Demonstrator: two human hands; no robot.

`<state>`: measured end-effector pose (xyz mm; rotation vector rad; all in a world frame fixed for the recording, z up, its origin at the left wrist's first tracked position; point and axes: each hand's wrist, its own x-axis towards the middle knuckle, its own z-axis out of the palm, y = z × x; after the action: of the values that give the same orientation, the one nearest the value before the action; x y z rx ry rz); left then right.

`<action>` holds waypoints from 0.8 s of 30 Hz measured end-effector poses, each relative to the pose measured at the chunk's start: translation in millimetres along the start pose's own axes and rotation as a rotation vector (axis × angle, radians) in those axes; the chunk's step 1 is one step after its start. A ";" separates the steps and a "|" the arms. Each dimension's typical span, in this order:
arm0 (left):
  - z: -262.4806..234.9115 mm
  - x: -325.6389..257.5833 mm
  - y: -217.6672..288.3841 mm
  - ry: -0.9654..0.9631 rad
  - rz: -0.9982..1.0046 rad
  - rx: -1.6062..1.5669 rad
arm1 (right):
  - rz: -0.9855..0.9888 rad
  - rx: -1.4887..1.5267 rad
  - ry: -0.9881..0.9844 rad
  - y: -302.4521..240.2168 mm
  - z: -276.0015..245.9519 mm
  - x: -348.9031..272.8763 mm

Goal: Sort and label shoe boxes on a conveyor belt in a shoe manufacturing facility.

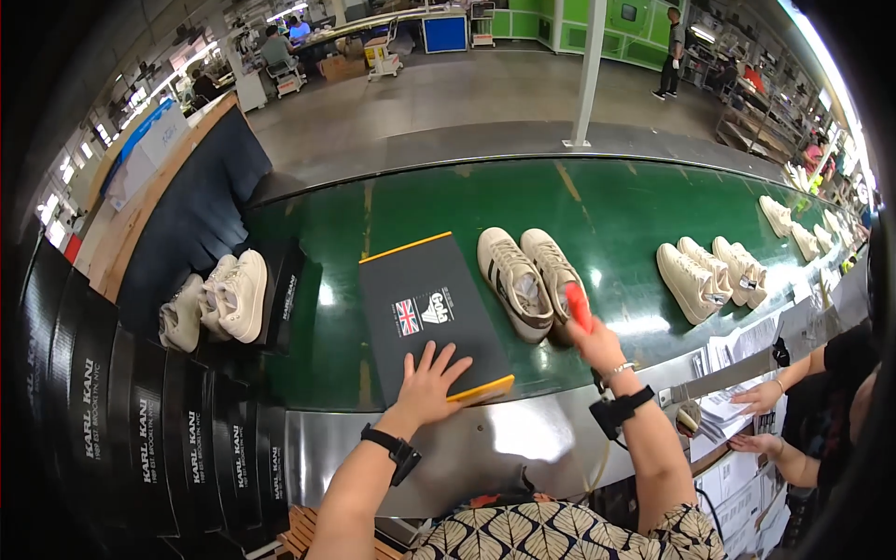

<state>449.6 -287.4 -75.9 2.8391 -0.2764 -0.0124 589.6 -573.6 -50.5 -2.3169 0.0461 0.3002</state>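
Observation:
My left hand (429, 385) lies with spread fingers on the lid of a dark grey shoebox (411, 275) with yellow edges and a printed flag. Just right of the box, a pair of cream sneakers (504, 271) stands side by side on the green conveyor belt (621, 201). The left sneaker shows dark side stripes. My right hand (602, 347) is closed around a small red object (578, 305), held at the heel of the right sneaker and partly covering it. The red object's kind is unclear. Whether it touches the shoe, I cannot tell.
Black shoeboxes (149, 439) are stacked at the left, near more cream sneakers (245, 297) and an upright black box (285, 299). Farther right stand other sneakers (689, 285). A co-worker's hands (761, 397) handle papers (723, 373) at the right. A metal ledge (495, 448) borders the belt.

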 end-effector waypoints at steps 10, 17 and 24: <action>12.7 14.4 -29.5 -0.163 -0.118 0.006 | 0.049 -0.047 -0.319 66.3 -14.1 -100.3; 6.7 17.4 -24.0 -0.198 -0.105 0.051 | 0.021 -0.010 -0.338 77.8 -13.2 -129.2; 5.6 38.0 -9.8 -0.028 -0.230 -0.094 | 0.089 0.167 0.082 95.8 11.0 -127.1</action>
<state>488.5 -287.0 -83.3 2.7628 0.0450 -0.1103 451.9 -639.7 -96.7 -2.1638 0.2086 0.2364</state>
